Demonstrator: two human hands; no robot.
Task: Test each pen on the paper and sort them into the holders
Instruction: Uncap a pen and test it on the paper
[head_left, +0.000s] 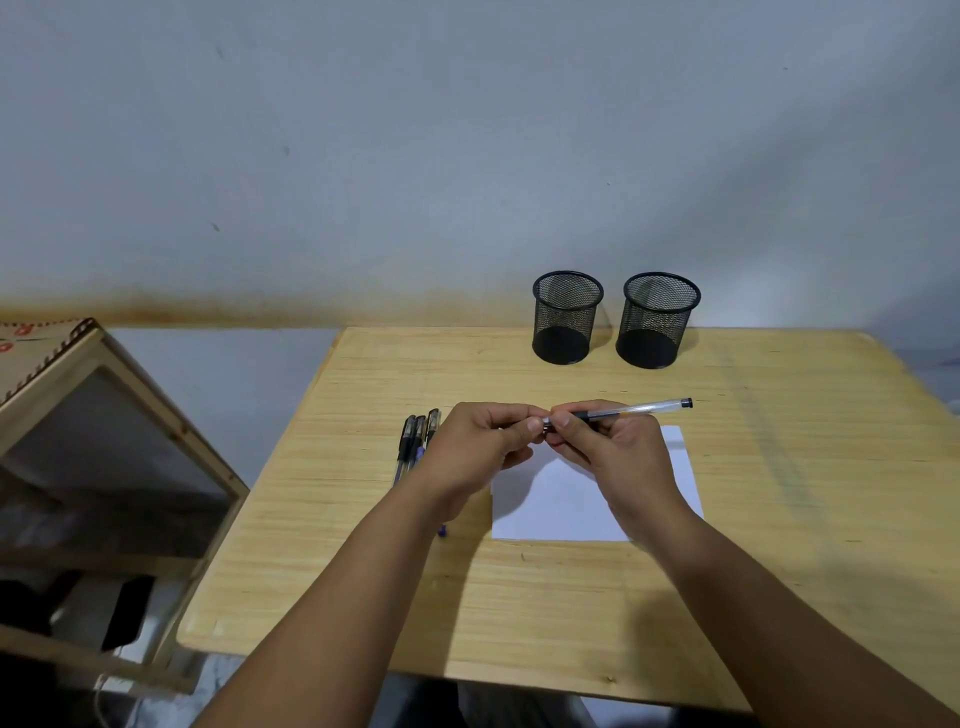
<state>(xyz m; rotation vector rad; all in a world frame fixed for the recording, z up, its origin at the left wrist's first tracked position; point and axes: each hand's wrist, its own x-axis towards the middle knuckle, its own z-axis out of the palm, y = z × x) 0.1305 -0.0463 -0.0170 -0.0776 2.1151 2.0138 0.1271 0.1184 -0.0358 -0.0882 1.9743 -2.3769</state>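
While both mesh holders, left holder and right holder, stand empty at far table edge, right hand grips pen above paper, left hand pinches its tip end, spare pens lying left

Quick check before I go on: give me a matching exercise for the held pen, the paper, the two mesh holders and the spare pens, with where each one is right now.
Things:
1. held pen
2. paper
3. mesh holders
4. spare pens

Places:
A. standing at the far edge of the table
B. lying in a row, partly under the left hand
C. gripped by the right hand, its tip end pinched by the left hand
D. flat on the table beneath both hands

Pairs: 1-C, 2-D, 3-A, 4-B
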